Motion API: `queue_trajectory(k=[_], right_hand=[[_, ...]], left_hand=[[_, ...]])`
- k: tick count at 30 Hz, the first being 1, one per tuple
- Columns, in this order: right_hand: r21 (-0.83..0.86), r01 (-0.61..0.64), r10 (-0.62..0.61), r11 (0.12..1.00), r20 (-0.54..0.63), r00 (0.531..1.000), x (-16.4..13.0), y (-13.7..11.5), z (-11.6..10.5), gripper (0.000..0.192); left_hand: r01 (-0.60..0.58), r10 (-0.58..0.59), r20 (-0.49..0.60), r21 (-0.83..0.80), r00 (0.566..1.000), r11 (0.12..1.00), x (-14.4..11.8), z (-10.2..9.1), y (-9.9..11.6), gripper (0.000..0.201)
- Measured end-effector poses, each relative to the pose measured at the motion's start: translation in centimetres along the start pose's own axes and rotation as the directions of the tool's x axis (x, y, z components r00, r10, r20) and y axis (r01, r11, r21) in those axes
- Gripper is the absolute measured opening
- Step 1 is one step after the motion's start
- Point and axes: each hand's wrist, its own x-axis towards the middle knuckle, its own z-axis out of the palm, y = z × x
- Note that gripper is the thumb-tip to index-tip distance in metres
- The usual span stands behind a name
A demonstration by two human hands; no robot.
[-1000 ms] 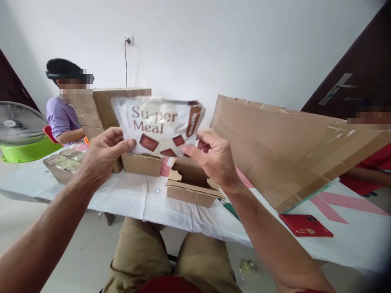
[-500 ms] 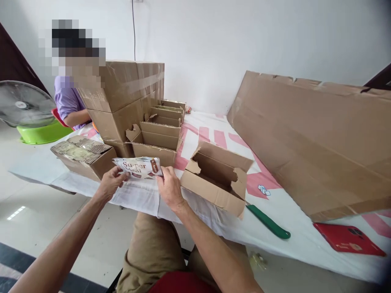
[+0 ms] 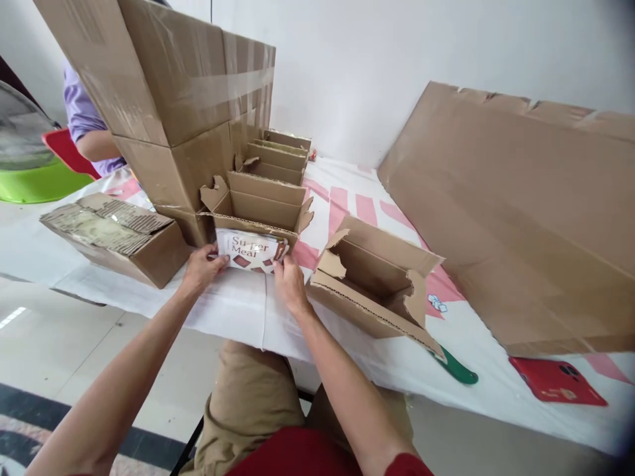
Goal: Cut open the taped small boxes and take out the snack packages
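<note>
White pouch (image 3: 253, 250) moved from table edge against cardboard box (image 3: 258, 208) | left hand (image 3: 201, 264), right hand (image 3: 289, 281) fingers pinching its ends

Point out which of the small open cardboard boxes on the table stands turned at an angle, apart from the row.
The open box right of the right hand: it sits skewed and alone, while the others line up beside the big carton.

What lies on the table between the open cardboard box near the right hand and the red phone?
A green-handled tool, partly hidden under the open box, lies on the cloth before the red phone in the head view.
</note>
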Motion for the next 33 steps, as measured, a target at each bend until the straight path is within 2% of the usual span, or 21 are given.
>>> queue_trajectory(k=[3, 5, 8, 10, 13, 17, 19, 22, 25, 26, 27, 28, 29, 30, 31, 32, 33], right_hand=[[-0.029, 0.004, -0.002, 1.000, 0.059, 0.998, -0.5, 1.0, -0.1, 0.032], [-0.054, 0.033, -0.027, 0.998, 0.118, 0.993, -2.3, 1.6, -0.9, 0.041], [-0.110, 0.069, -0.043, 0.992, 0.224, 0.974, -5.4, 2.8, -2.5, 0.043], [-0.161, 0.075, -0.028, 0.984, 0.276, 0.961, -6.5, 3.4, -3.2, 0.040], [-0.226, 0.090, -0.012, 0.970, 0.324, 0.946, -6.5, 3.7, -3.3, 0.035], [-0.278, 0.127, -0.018, 0.952, 0.362, 0.932, -5.3, 3.1, -2.3, 0.026], [-0.296, 0.131, -0.017, 0.946, 0.359, 0.933, -5.1, 2.4, -2.2, 0.033], [-0.318, 0.114, -0.003, 0.941, 0.331, 0.944, -6.4, 1.2, -3.2, 0.036], [-0.255, 0.152, -0.056, 0.955, 0.348, 0.936, -9.9, 0.9, -6.2, 0.024], [-0.153, 0.214, -0.138, 0.965, 0.398, 0.907, -11.4, 1.2, -7.7, 0.023], [-0.035, 0.271, -0.225, 0.962, 0.459, 0.859, -13.0, 1.7, -9.5, 0.023], [0.087, 0.311, -0.308, 0.946, 0.528, 0.791, -14.7, 2.4, -11.5, 0.022], [0.195, 0.321, -0.373, 0.927, 0.588, 0.718, -16.5, 3.3, -13.7, 0.021], [0.272, 0.295, -0.401, 0.916, 0.617, 0.677, -18.2, 4.4, -16.2, 0.021], [0.310, 0.225, -0.371, 0.924, 0.578, 0.726, -19.7, 5.5, -18.8, 0.021], [0.318, 0.145, -0.296, 0.937, 0.502, 0.813, -20.9, 6.8, -21.3, 0.021], [0.293, 0.072, -0.185, 0.953, 0.379, 0.907, -21.7, 8.3, -23.8, 0.021]], left_hand=[[0.031, -0.031, -0.006, 0.088, 1.000, 0.996, 1.1, 1.0, -0.2, 0.033], [0.030, -0.027, -0.021, 0.148, 0.999, 0.989, 0.9, 0.8, -0.7, 0.043], [-0.005, 0.022, -0.065, 0.241, 0.998, 0.970, -1.0, -0.2, -1.5, 0.063], [-0.083, 0.112, -0.068, 0.335, 0.991, 0.939, -2.8, -0.7, -2.1, 0.063], [-0.218, 0.231, 0.023, 0.425, 0.973, 0.878, -5.7, -0.6, -2.5, 0.052], [-0.283, 0.251, 0.132, 0.421, 0.959, 0.862, -8.8, 0.6, -2.4, 0.041], [-0.306, 0.257, 0.171, 0.414, 0.951, 0.857, -9.8, 1.1, -2.1, 0.040], [-0.351, 0.280, 0.227, 0.395, 0.933, 0.849, -11.3, 1.5, -1.7, 0.039], [-0.395, 0.311, 0.259, 0.406, 0.914, 0.824, -12.4, 1.5, -1.8, 0.037], [-0.400, 0.309, 0.270, 0.417, 0.912, 0.816, -12.5, 1.6, -2.1, 0.038], [-0.399, 0.300, 0.280, 0.429, 0.912, 0.811, -12.5, 1.6, -2.5, 0.038], [-0.396, 0.288, 0.292, 0.446, 0.912, 0.803, -12.2, 1.7, -3.1, 0.039], [-0.397, 0.265, 0.327, 0.455, 0.907, 0.797, -12.0, 1.8, -3.7, 0.040], [-0.401, 0.237, 0.373, 0.462, 0.897, 0.791, -11.7, 2.0, -4.4, 0.040], [-0.407, 0.222, 0.399, 0.469, 0.889, 0.784, -11.5, 2.2, -5.1, 0.040], [-0.419, 0.223, 0.416, 0.472, 0.882, 0.776, -11.4, 2.4, -5.9, 0.039], [-0.434, 0.237, 0.420, 0.471, 0.876, 0.768, -11.4, 2.6, -6.6, 0.039]])
